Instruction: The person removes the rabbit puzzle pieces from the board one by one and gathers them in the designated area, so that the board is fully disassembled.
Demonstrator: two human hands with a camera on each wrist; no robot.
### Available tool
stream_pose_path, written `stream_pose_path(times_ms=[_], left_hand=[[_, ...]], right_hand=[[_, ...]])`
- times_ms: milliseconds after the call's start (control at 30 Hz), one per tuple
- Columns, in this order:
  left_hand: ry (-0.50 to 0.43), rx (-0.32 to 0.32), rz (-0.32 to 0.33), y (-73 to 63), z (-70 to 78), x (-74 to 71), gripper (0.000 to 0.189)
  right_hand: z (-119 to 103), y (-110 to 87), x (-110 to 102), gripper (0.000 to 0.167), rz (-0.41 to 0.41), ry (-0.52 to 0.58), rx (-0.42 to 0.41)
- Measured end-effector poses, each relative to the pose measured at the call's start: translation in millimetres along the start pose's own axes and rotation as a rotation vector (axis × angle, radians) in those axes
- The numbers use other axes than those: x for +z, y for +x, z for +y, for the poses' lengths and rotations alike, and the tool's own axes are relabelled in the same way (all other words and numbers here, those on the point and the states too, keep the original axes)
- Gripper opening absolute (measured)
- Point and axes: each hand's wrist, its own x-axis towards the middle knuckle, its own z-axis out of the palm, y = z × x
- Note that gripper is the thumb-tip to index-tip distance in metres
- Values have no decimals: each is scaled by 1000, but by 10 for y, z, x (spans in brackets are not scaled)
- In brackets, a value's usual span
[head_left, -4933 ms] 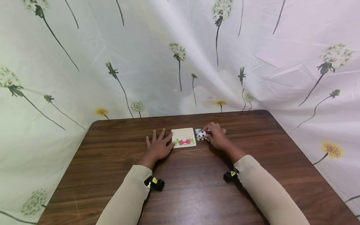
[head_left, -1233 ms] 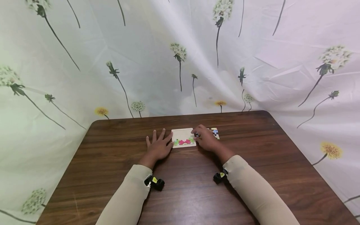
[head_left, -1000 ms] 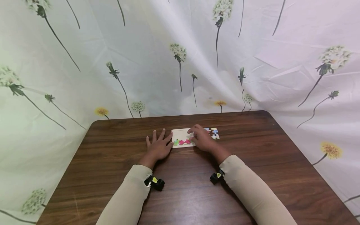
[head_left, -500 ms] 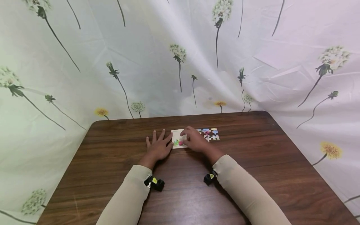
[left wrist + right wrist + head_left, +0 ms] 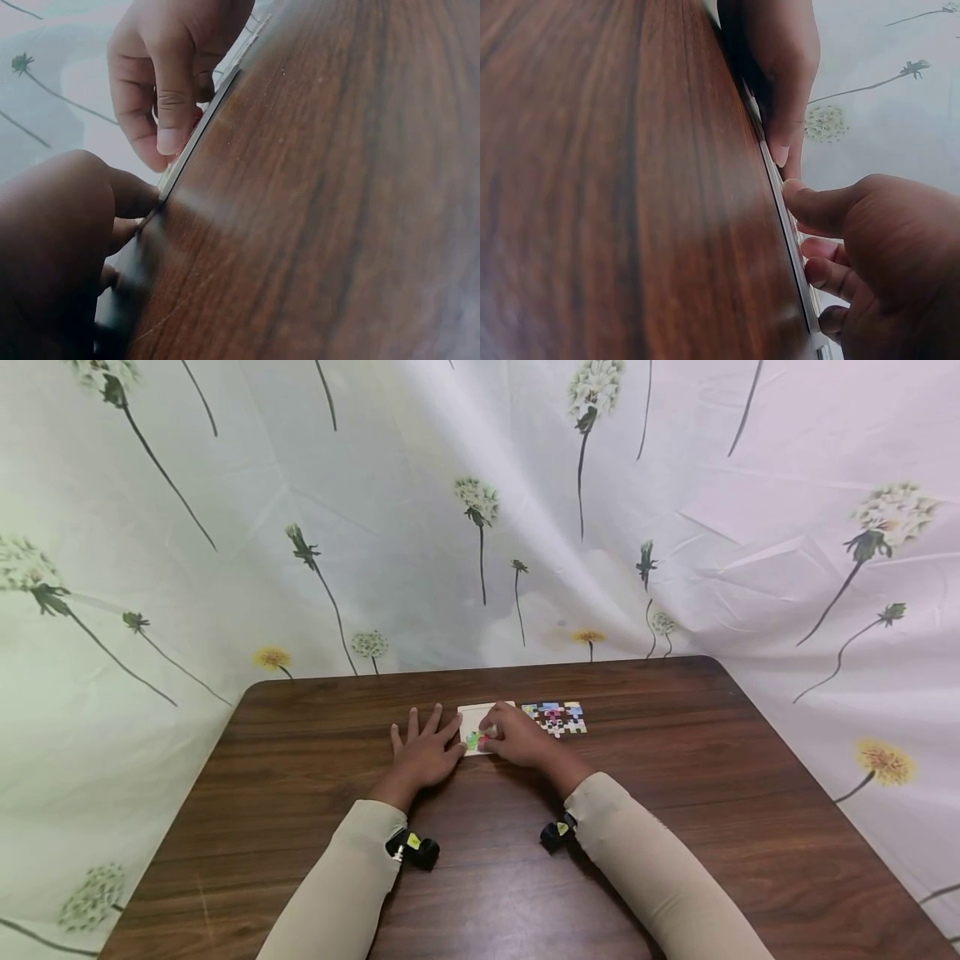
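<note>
In the head view, a pale puzzle tray (image 5: 467,718) lies flat near the table's far edge, with green and pink-red pieces along its near side. My left hand (image 5: 423,756) rests on the table with fingers spread, thumb and index finger touching the tray's left edge. Over the tray, my right hand (image 5: 517,739) has thumb and fingers bent down together, pinching a small puzzle piece that they mostly hide. The left wrist view shows the right hand's thumb (image 5: 172,139) low at the tray edge, a bit of red beside it. The right hand covers the tray's right part.
Just right of the tray, several loose jigsaw pieces (image 5: 573,718) lie grouped on the brown wooden table (image 5: 480,877). A white curtain (image 5: 405,568) printed with dandelions hangs behind the table's far edge.
My right hand has moved left from the loose pieces to above the tray, and the group's near-left piece is gone from its place. My left hand has stayed still.
</note>
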Motion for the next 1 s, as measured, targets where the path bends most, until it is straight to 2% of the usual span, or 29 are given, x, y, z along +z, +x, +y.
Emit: stream_pose_path(times_ms=[467, 600, 800, 1000], left_hand=[[-8, 3, -6, 5, 4, -7, 67], [-11, 5, -3, 3, 5, -8, 67], [-10, 5, 4, 1, 12, -3, 67], [-11, 2, -2, -3, 13, 3, 66]], right_hand=[[6, 20, 35, 14, -29, 17, 22], [-11, 19, 43, 14, -42, -2, 45], [-26, 21, 52, 16, -29, -70, 36], [-51, 20, 42, 17, -31, -89, 32]])
